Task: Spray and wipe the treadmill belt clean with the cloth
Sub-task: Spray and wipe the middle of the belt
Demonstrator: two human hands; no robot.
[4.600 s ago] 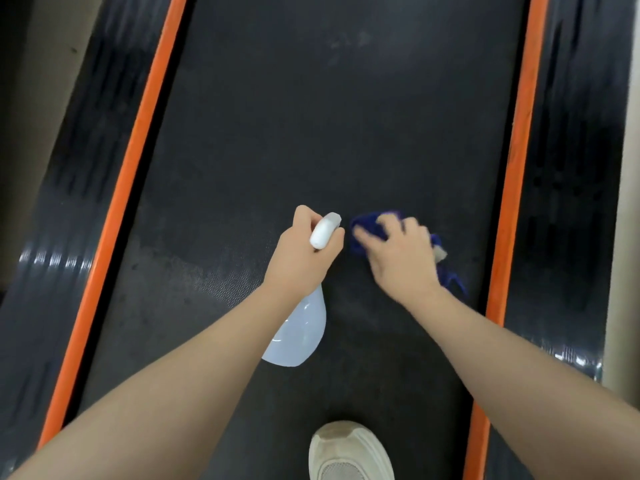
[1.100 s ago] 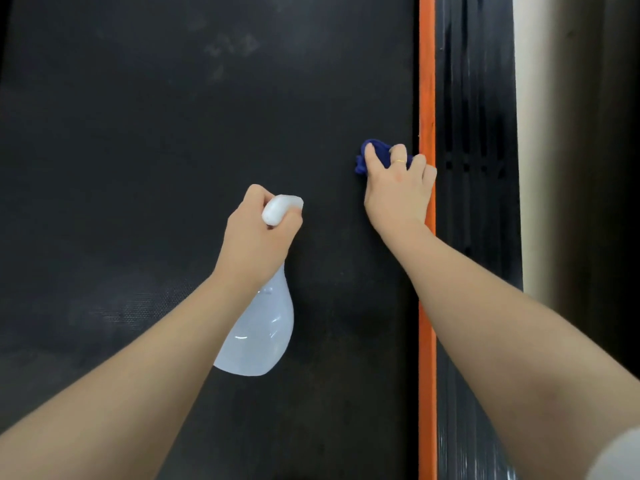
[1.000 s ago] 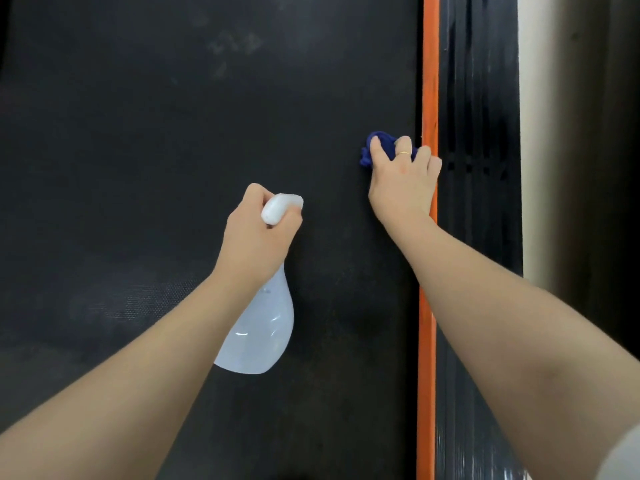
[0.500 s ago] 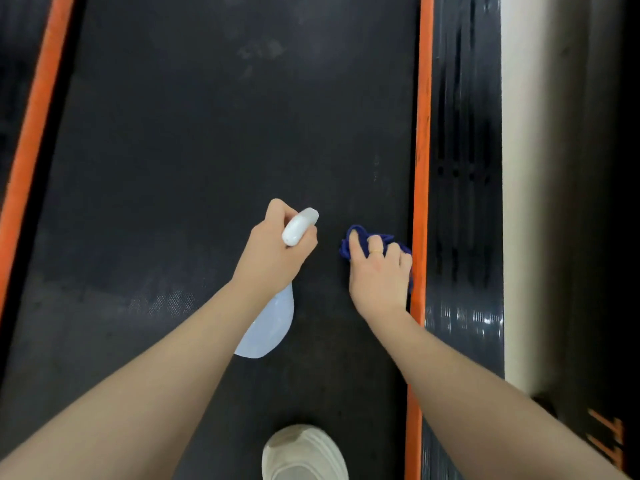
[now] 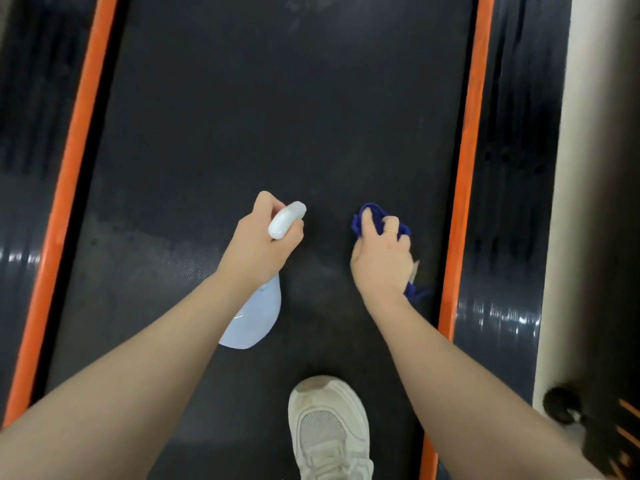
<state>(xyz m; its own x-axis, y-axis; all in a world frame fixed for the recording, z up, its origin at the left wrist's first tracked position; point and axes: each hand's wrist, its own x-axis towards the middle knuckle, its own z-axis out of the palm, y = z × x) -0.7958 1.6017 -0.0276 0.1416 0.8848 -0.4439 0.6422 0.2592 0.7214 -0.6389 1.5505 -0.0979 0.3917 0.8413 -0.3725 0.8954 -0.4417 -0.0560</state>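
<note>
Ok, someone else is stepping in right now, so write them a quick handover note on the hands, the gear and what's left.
Left hand grips the spray bottle by its white head, held above the belt.
Right hand holds the bunched blue cloth near the right orange rail.
A white shoe stands on the belt.
Done: the band beside the hands looks damp.
Left: smudges show at the far end; likely spray and wipe there.
</note>
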